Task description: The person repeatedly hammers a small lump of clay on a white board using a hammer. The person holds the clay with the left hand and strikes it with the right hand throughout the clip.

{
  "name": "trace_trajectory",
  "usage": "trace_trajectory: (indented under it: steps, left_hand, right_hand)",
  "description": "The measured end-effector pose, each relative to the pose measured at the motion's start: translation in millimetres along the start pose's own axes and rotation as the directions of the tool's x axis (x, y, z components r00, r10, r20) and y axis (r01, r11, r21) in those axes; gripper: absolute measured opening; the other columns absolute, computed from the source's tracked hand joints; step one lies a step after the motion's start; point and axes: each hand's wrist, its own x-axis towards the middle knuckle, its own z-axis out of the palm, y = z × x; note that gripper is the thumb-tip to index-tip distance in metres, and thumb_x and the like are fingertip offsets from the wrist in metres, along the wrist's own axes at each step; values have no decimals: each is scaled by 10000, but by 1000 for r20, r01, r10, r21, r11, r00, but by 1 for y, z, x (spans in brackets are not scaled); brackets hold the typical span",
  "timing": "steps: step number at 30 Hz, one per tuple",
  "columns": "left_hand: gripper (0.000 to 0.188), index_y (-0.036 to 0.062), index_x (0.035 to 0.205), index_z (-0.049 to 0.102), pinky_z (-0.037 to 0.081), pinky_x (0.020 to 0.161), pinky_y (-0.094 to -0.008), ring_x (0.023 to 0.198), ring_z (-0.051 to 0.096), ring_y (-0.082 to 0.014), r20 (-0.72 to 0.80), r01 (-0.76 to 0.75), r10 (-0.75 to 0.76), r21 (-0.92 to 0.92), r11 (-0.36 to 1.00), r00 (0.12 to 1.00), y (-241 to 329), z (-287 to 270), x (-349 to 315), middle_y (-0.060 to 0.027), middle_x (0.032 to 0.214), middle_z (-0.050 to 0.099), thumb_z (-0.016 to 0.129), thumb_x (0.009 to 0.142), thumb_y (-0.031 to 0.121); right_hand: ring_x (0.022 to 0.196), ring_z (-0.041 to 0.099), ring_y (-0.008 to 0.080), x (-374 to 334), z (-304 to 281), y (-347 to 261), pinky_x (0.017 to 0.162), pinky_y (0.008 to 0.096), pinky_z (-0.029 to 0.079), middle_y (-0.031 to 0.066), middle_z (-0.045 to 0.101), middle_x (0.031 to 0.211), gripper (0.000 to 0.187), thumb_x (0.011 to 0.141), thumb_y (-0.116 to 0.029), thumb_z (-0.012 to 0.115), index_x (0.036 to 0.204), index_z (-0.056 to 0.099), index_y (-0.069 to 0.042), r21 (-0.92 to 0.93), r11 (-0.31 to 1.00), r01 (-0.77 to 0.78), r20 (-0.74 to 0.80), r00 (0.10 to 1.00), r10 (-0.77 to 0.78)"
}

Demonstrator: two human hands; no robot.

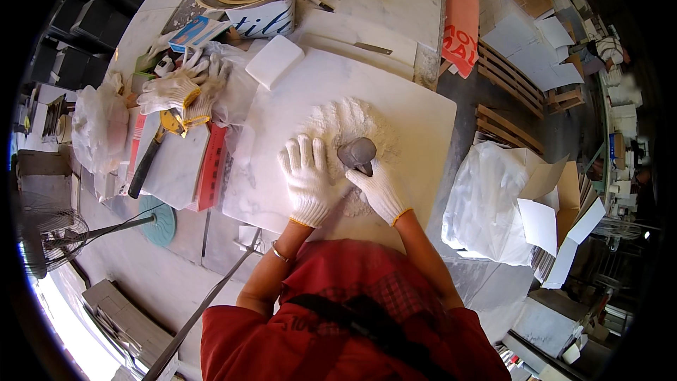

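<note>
Grey rounded tool (357,152) sits in our right hand (384,194), at the fingertips, with powder ahead of it and on both sides; whether its underside touches that powder we cannot tell. Largest near us is the white slab (416,113) under both hands, spreading past our fingers and out to either side. Well to the right of our right hand stands a bulky bundle in white plastic (486,197), with an open carton (560,204) just beyond it. To the left of our left hand (305,180) we have a red-sided box (213,169) with a black-handled tool (144,166) lying on it, and, farther forward, a heap of white gloves (169,92). White powder (342,114) makes a ridged patch directly ahead of our hands. Both hands wear knitted white gloves: our left lies beside the powder, back upward, fingers extended, grasping nothing; our right is closed around the grey piece. Smaller, a white block (275,62) rests ahead of our left fingers, near the slab's far edge.
</note>
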Motion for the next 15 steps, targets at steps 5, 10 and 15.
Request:
trace_trajectory:
  steps: [5, 10, 15]
  left_hand:
    - [880, -20, 1328, 571, 335, 1094, -592, 1256, 448, -463, -11, 15, -15, -22, 1000, 1000, 3, -2, 2, -244, 1328, 499, 819, 693, 537]
    - [851, -26, 1311, 580, 342, 1085, -589, 1250, 453, -454, -43, 25, -25, -5, 1000, 999, 4, 1, 6, -239, 1309, 509, 806, 704, 525]
    - [825, -24, 1305, 572, 355, 1082, -589, 1244, 477, -449, -55, 25, -22, 58, 998, 998, -1, 8, 9, -245, 1287, 535, 788, 719, 515]
  right_hand:
    - [546, 565, 68, -23, -22, -47, 465, 230, 423, 21, 679, 824, 262, 984, -228, 742, 1165, 647, -65, 247, 955, -165, 9, 986, 168]
    - [545, 548, 77, -15, -18, -27, 471, 237, 430, 19, 661, 803, 278, 969, -208, 758, 1173, 637, -61, 31, 997, 64, -113, 992, -60]
    - [530, 527, 86, 18, -4, -5, 473, 254, 440, 33, 632, 759, 343, 962, -207, 767, 1224, 611, -50, 237, 951, -197, 111, 978, 175]
